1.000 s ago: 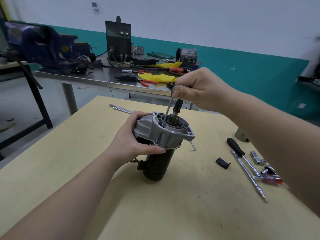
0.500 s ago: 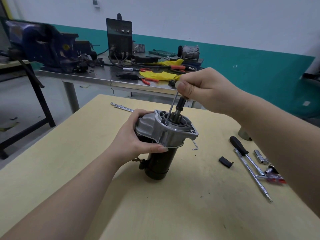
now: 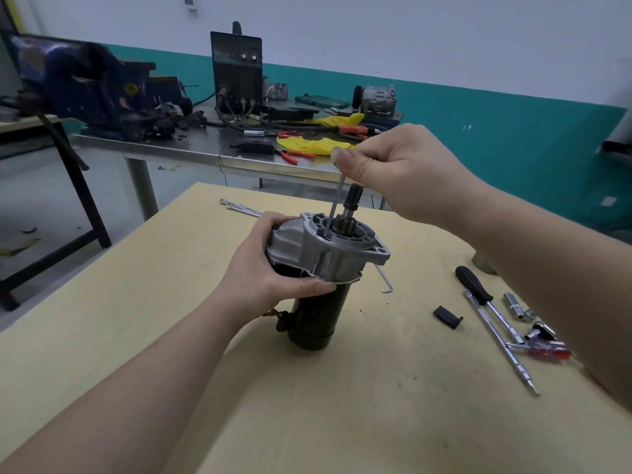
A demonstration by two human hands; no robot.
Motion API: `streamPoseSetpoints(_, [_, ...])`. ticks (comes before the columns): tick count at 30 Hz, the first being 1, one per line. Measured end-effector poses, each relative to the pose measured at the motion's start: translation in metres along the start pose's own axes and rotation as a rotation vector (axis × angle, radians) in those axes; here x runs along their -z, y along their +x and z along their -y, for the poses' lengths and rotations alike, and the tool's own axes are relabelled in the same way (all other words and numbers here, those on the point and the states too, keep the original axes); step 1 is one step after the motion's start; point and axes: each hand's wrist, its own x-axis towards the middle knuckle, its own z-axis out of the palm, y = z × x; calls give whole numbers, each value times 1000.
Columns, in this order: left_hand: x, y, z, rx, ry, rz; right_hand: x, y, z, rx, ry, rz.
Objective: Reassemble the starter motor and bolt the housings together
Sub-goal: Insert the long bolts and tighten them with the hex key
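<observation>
The table (image 3: 239, 388) bears the starter motor (image 3: 325, 268), upright at its centre so the housing opening faces up. The left hand (image 3: 270, 268), at 9 o'clock, wraps it, likely to steady it. The right hand (image 3: 393, 172), at 12 o'clock, pinches a thin rod (image 3: 333, 210) reaching down into the housing recess beside the shaft.
</observation>
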Motion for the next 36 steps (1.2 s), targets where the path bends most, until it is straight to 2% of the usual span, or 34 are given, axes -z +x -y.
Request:
streamPoseSetpoints(5, [-7,-7,-1,-37,45,-61,7,-6,1,-74,-43,11])
streamPoseSetpoints(9, [-4,-9,-5,-16,2,-16,12,-12,-1,15,56,82])
streamPoseSetpoints(13, [-2,-10,-11,26,-67,-10,4,-17,2,104,147,-10])
streamPoseSetpoints(16, [-5,-11,-10,19,-71,-49,3,-17,3,174,-4,-70])
streamPoseSetpoints(20, [-7,-11,-7,-10,-57,-82,5,-16,7,182,-414,-114])
streamPoseSetpoints(30, [-18,-13,-3,-51,75,-191,7,-18,10,-49,-150,-39])
streamPoseSetpoints(34, [-5,-11,1,-10,-34,-87,9,-28,12,76,70,-18])
streamPoseSetpoints(36, [0,-8,3,43,-114,-19,4,-26,14,145,382,-132])
